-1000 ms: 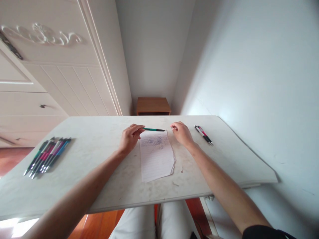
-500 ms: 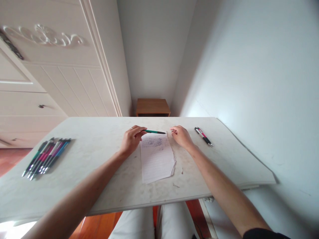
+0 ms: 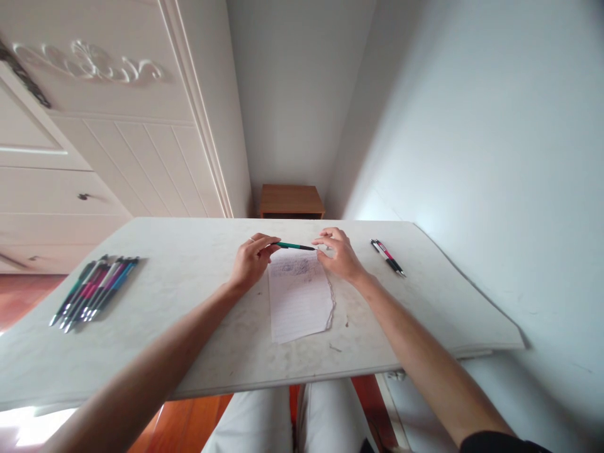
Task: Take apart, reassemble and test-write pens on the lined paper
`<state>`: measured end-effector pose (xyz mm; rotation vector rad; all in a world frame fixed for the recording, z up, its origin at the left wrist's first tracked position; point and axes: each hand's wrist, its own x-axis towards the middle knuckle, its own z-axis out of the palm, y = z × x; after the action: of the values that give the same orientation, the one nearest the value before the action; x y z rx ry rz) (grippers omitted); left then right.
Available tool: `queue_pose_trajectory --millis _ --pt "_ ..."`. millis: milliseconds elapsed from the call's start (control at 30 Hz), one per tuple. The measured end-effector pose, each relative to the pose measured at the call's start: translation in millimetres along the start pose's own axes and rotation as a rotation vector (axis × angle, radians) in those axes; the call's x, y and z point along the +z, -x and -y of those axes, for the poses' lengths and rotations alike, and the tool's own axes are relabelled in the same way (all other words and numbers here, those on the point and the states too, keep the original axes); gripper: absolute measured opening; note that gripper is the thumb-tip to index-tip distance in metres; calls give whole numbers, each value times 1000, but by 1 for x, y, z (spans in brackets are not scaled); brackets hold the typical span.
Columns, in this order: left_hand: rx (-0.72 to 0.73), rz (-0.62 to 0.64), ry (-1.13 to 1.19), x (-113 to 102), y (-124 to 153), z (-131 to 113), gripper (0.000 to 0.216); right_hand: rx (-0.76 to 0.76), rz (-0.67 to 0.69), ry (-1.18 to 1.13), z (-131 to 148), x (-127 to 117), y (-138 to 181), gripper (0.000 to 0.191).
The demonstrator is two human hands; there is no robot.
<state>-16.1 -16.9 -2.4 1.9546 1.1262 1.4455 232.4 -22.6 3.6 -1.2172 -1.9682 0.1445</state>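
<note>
My left hand (image 3: pixel 250 261) pinches one end of a green pen (image 3: pixel 293 246), which lies level above the top edge of a lined sheet of paper (image 3: pixel 301 301) with blue scribbles near its top. My right hand (image 3: pixel 338 254) has its fingertips closed at the pen's other end, at the tip. Both hands rest on the white table (image 3: pixel 189 314), on either side of the paper's top. The paper's right edge is torn.
A row of several pens (image 3: pixel 93 292) lies at the table's left. Two pens (image 3: pixel 387 256) lie to the right of my right hand. A white cabinet (image 3: pixel 94 157) stands at the left, a small wooden stand (image 3: pixel 290 200) behind the table, a wall at the right.
My right hand has moved left and closed its fingertips on the pen's tip end. My left hand keeps holding the pen in place.
</note>
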Motion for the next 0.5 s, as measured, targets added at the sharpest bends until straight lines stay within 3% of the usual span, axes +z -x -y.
queue_pose_trajectory --millis 200,500 --pt "32 4 6 -1 0 0 17 3 34 19 -2 3 2 11" --pt "67 -21 6 0 0 0 17 -16 20 -11 -3 1 1 9"
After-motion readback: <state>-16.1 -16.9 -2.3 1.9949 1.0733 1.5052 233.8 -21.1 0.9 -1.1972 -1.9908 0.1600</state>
